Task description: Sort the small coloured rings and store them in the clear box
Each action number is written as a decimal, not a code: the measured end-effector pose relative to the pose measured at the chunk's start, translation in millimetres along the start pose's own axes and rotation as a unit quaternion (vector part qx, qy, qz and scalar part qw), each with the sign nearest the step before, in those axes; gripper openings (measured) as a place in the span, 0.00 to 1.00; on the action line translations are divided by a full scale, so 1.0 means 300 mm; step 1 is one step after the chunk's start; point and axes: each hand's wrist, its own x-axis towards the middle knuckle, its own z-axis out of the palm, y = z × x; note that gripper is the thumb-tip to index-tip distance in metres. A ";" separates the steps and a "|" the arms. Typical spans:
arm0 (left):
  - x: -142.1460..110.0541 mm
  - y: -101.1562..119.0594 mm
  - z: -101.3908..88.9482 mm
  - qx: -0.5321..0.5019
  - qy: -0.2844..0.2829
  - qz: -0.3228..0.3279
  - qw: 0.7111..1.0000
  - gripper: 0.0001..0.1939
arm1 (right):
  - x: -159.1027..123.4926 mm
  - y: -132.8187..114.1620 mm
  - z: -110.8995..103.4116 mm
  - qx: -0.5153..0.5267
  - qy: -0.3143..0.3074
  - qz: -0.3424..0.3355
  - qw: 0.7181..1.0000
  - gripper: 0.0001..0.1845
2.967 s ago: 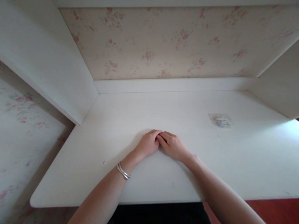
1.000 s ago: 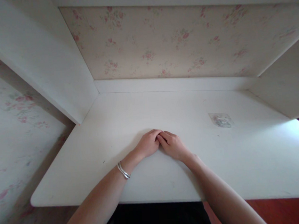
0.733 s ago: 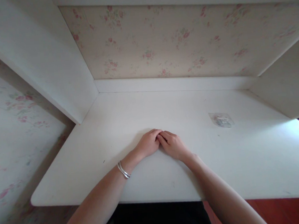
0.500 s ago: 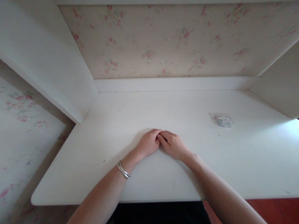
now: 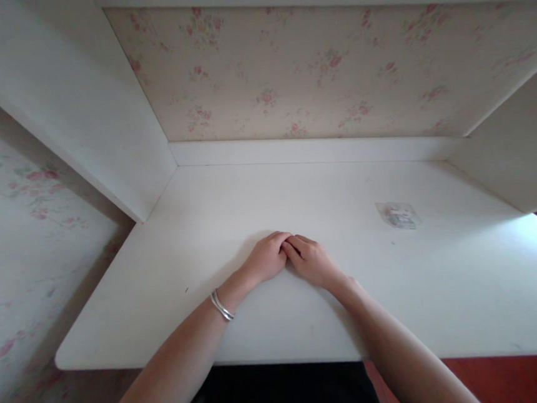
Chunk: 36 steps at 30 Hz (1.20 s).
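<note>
My left hand (image 5: 269, 256) and my right hand (image 5: 309, 259) rest together on the white desk (image 5: 279, 326), touching at the fingers. Both are closed, with the fingers curled inward and partly tucked under. No object shows in or between them; the palms are hidden. Around my left wrist sits a silver bracelet (image 5: 221, 306). To the right of my right hand, and apart from it, a small clear plastic packet (image 5: 398, 215) lies flat on the desk. Its contents are greyish and too unclear to name.
A white side panel (image 5: 76, 105) rises at the left, and another panel (image 5: 521, 142) stands at the right. Floral wallpaper (image 5: 285, 74) covers the back above a low white ledge (image 5: 315, 150). A tiny dark mark (image 5: 186, 290) is on the desk left of my forearm.
</note>
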 end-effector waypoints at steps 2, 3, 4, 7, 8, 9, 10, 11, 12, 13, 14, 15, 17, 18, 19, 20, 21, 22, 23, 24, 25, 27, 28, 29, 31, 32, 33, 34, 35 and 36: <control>0.000 -0.002 0.002 0.000 0.001 0.001 1.000 0.21 | 0.000 -0.001 0.000 0.001 0.000 0.002 1.000 0.13; 0.000 -0.003 0.002 0.000 0.002 0.001 1.000 0.21 | 0.000 -0.002 -0.001 0.002 0.000 0.003 1.000 0.13; 0.000 -0.004 0.003 0.001 0.002 0.000 1.000 0.21 | 0.000 -0.003 -0.001 0.002 0.000 0.003 1.000 0.13; -0.001 -0.006 0.004 0.002 0.003 -0.001 1.000 0.21 | 0.000 -0.005 -0.003 0.001 0.001 0.002 1.000 0.13; -0.002 -0.006 0.004 0.002 0.004 -0.001 1.000 0.21 | -0.001 -0.006 -0.003 0.000 0.001 0.002 1.000 0.13; -0.002 -0.005 0.004 0.002 0.004 -0.001 1.000 0.21 | -0.001 -0.005 -0.003 -0.001 0.002 0.002 1.000 0.13; -0.002 -0.005 0.003 0.002 0.003 0.000 1.000 0.21 | -0.001 -0.005 -0.002 -0.001 0.002 0.002 1.000 0.13; -0.002 -0.004 0.003 0.002 0.002 -0.001 1.000 0.21 | -0.002 -0.004 -0.002 -0.001 0.002 0.002 1.000 0.13; -0.002 -0.003 0.002 0.003 0.001 -0.002 1.000 0.21 | -0.002 -0.003 -0.002 0.000 0.002 0.002 1.000 0.13; -0.001 -0.001 0.001 0.003 0.000 -0.003 1.000 0.21 | -0.002 -0.002 -0.002 0.002 0.002 0.003 1.000 0.13; -0.001 0.000 0.001 0.004 0.000 -0.004 1.000 0.21 | -0.002 -0.001 -0.002 0.003 0.001 0.003 1.000 0.13; -0.002 0.000 0.001 0.005 0.001 -0.004 1.000 0.21 | -0.002 -0.001 -0.002 0.005 0.001 0.003 1.000 0.13; -0.002 0.002 0.000 0.006 0.002 -0.002 1.000 0.21 | -0.002 -0.003 -0.004 0.006 0.000 0.004 1.000 0.13; -0.002 0.002 0.000 0.005 0.002 -0.002 1.000 0.21 | -0.002 -0.004 -0.005 0.005 0.000 0.004 1.000 0.13; -0.003 0.002 0.000 0.004 0.002 -0.003 1.000 0.21 | -0.002 -0.006 -0.006 0.005 -0.001 0.004 1.000 0.14; -0.003 0.002 0.000 0.004 0.001 -0.004 1.000 0.21 | -0.002 -0.008 -0.007 0.004 -0.001 0.004 1.000 0.14; -0.003 0.003 0.000 0.003 0.000 -0.006 1.000 0.21 | -0.002 -0.009 -0.008 0.003 -0.001 0.004 1.000 0.14; -0.002 0.003 -0.001 0.002 -0.001 -0.007 1.000 0.21 | -0.002 -0.010 -0.009 0.003 0.000 0.004 1.000 0.14; -0.002 0.003 -0.001 0.002 -0.001 -0.007 1.000 0.21 | -0.002 -0.010 -0.009 0.003 0.000 0.004 1.000 0.14; -0.002 0.003 -0.001 0.002 -0.001 -0.006 1.000 0.21 | -0.001 -0.009 -0.009 0.003 0.000 0.003 1.000 0.14; -0.002 0.003 -0.002 0.003 0.000 -0.004 1.000 0.21 | -0.001 -0.008 -0.008 0.004 0.000 0.002 1.000 0.14; -0.002 0.003 -0.002 0.003 0.002 -0.002 1.000 0.21 | -0.001 -0.005 -0.006 0.002 -0.001 0.001 1.000 0.14; -0.002 0.002 -0.001 0.004 0.002 0.000 1.000 0.21 | -0.001 -0.004 -0.005 0.001 -0.002 0.001 1.000 0.13; -0.001 0.002 -0.001 0.004 0.002 0.001 1.000 0.21 | -0.001 -0.002 -0.004 0.000 -0.003 0.001 1.000 0.13; -0.001 0.001 0.001 0.005 0.000 0.002 1.000 0.22 | -0.001 0.001 -0.001 -0.001 -0.004 0.001 1.000 0.13; -0.001 0.000 0.001 0.005 0.000 0.001 1.000 0.22 | -0.001 0.002 -0.001 0.000 -0.004 0.001 1.000 0.13; -0.001 0.000 0.002 0.005 0.000 0.001 1.000 0.22 | -0.001 0.002 0.000 0.000 -0.003 0.002 1.000 0.13; -0.001 -0.001 0.002 0.004 0.000 0.001 1.000 0.22 | -0.001 0.002 0.000 0.001 -0.002 0.002 1.000 0.13; -0.001 -0.001 0.002 0.003 0.001 0.001 1.000 0.22 | -0.002 0.002 0.001 0.002 -0.002 0.002 1.000 0.13; -0.002 -0.001 0.002 0.002 0.002 0.001 1.000 0.22 | -0.002 0.002 0.001 0.003 -0.001 0.001 1.000 0.13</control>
